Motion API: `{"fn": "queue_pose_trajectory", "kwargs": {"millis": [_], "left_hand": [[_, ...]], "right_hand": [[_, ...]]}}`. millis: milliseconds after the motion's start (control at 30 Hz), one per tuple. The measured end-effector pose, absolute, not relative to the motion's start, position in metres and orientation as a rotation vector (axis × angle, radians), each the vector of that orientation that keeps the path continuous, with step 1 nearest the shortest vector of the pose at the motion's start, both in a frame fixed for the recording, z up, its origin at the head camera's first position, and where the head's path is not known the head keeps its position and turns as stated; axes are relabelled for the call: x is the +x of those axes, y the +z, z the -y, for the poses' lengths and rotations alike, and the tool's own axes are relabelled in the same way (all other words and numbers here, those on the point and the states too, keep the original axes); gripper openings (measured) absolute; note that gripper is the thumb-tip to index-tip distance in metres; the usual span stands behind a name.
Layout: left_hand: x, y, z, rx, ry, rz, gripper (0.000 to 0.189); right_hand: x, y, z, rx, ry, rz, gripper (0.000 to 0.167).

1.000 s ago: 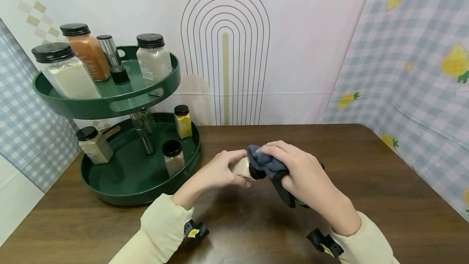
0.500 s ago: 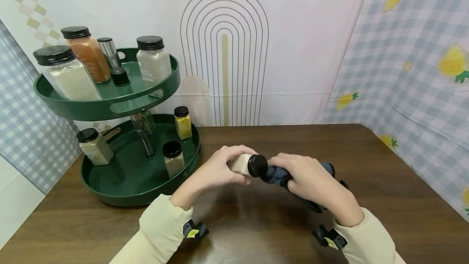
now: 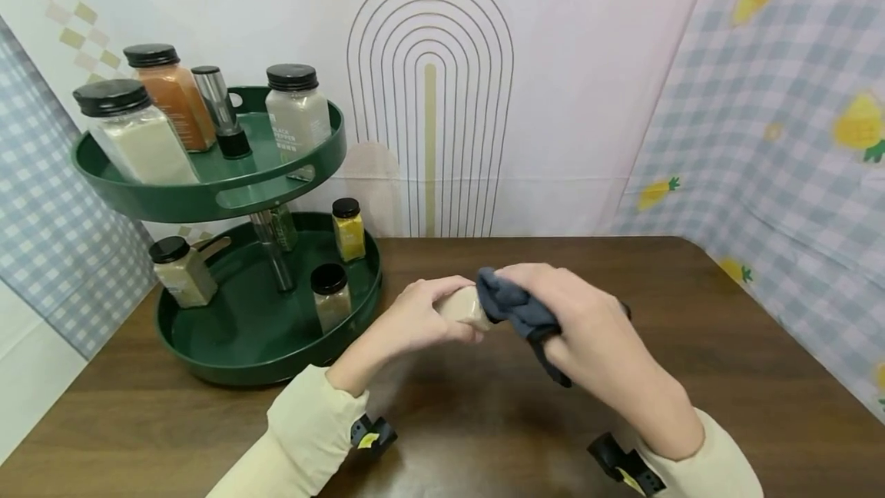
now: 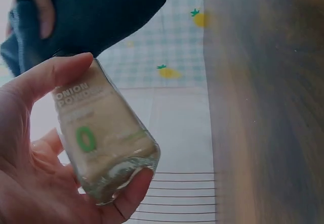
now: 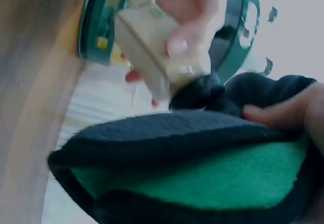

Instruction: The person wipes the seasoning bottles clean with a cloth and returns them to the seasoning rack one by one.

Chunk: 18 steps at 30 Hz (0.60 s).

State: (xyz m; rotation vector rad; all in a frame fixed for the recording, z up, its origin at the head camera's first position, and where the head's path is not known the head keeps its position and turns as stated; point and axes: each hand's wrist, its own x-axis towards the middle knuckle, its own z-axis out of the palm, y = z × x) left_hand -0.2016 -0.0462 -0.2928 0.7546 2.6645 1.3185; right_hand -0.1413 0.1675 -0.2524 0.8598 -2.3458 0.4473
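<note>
My left hand point(image 3: 422, 315) grips a glass jar of onion powder point(image 4: 104, 128), thumb on one side and fingers around its base. The jar lies tilted on its side above the table, its black lid point(image 5: 195, 92) pointing to the right. My right hand point(image 3: 584, 321) holds a bunched dark grey-blue cloth point(image 3: 515, 302) with a green underside point(image 5: 217, 178). In the head view the cloth overlaps the lid and hides most of it. A loose flap of cloth hangs below my right fingers.
To the left stands a green two-tier turntable rack point(image 3: 270, 366). Its top tier point(image 3: 166, 204) bears several large black-lidded jars and a steel grinder point(image 3: 221, 112); smaller spice jars stand below. Brown tabletop point(image 3: 691, 375) stretches to the right, with a patterned curtain behind.
My right hand drew back from the lid, baring it half a second ago, then came up with the cloth over it again. My left hand holds the jar in nearly the same place.
</note>
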Motion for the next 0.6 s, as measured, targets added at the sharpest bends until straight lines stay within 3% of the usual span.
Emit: {"fn": "queue_pose_trajectory", "kwargs": {"millis": [133, 433, 600], "left_hand": [[-0.2015, -0.2932, 0.0466, 0.681, 1.323, -2.654, 0.041], [-0.2035, -0.2917, 0.0476, 0.568, 1.4, -2.548, 0.041], [-0.2034, -0.2937, 0.0459, 0.565, 1.381, -2.521, 0.042]], "right_hand": [[-0.1401, -0.2571, -0.1605, 0.965, 0.369, 2.31, 0.066], [-0.1421, -0.2542, -0.1628, 0.988, 0.275, 2.306, 0.051], [-0.1419, -0.2519, -0.1661, 0.977, 0.253, 2.357, 0.05]]}}
